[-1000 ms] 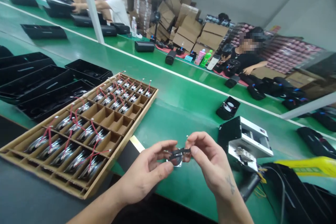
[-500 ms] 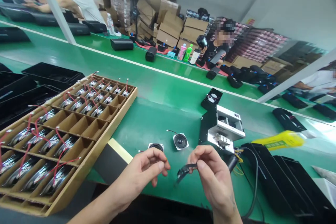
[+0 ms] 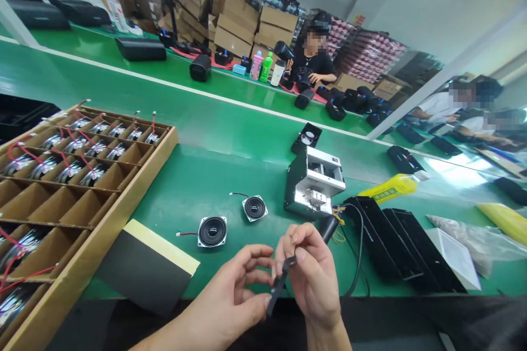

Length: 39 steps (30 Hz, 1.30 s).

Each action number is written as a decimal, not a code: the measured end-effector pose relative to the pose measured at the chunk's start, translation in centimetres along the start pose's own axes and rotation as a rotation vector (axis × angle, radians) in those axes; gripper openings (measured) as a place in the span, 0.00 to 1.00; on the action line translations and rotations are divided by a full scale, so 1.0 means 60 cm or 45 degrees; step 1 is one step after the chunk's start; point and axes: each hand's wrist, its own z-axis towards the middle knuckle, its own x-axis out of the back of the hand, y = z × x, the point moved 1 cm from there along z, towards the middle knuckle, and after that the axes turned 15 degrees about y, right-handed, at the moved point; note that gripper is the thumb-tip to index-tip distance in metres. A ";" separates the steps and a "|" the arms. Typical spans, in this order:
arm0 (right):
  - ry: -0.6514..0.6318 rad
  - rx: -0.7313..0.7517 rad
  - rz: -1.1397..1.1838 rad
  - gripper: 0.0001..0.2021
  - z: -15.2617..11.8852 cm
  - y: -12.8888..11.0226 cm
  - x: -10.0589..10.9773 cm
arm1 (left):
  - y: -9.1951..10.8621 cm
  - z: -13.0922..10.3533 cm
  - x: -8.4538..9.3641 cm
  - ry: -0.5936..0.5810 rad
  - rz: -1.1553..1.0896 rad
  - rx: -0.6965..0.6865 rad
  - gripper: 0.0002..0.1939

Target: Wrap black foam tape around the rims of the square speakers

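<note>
A thin black strip (image 3: 278,287) slants between my two hands, low over the bench's front edge. My right hand (image 3: 316,274) pinches its upper end between thumb and fingers. At the lower end, the thumb of my left hand (image 3: 228,299) presses on the strip, with the fingers curled behind it and partly hidden. Just beyond my hands, two small square-framed speaker drivers (image 3: 212,232) lie cone up on the green bench (image 3: 197,175), each trailing a lead with a white plug. What the strip is made of is hard to tell.
A cardboard divider box (image 3: 144,175) of drivers stands left, with a black foam block (image 3: 144,263) beside it. A silver-and-black machine (image 3: 315,181) stands right of centre, near a yellow bottle (image 3: 389,187) and black housings (image 3: 382,241). A co-worker (image 3: 315,60) sits across the bench.
My left hand has closed in on the black strip and now touches its lower end. The strip hangs more steeply. The view has swung right, uncovering both drivers.
</note>
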 end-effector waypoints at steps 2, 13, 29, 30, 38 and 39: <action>0.056 0.025 -0.060 0.03 -0.001 0.005 0.005 | -0.015 0.009 -0.008 -0.017 -0.154 0.031 0.25; 0.200 0.153 -0.248 0.05 0.000 0.023 0.010 | 0.000 0.019 -0.011 0.225 -0.325 0.268 0.24; 0.251 0.379 -0.384 0.04 0.004 0.001 0.042 | -0.004 0.019 0.009 0.172 -0.100 0.337 0.24; 0.275 0.401 -0.419 0.03 0.004 -0.008 0.054 | 0.001 0.016 0.018 0.159 0.059 0.310 0.24; 0.259 0.436 -0.629 0.03 -0.014 -0.054 0.102 | 0.054 -0.009 0.064 0.049 0.725 0.226 0.18; 0.260 0.459 -0.609 0.03 -0.015 -0.053 0.100 | 0.057 -0.012 0.062 0.052 0.765 0.221 0.17</action>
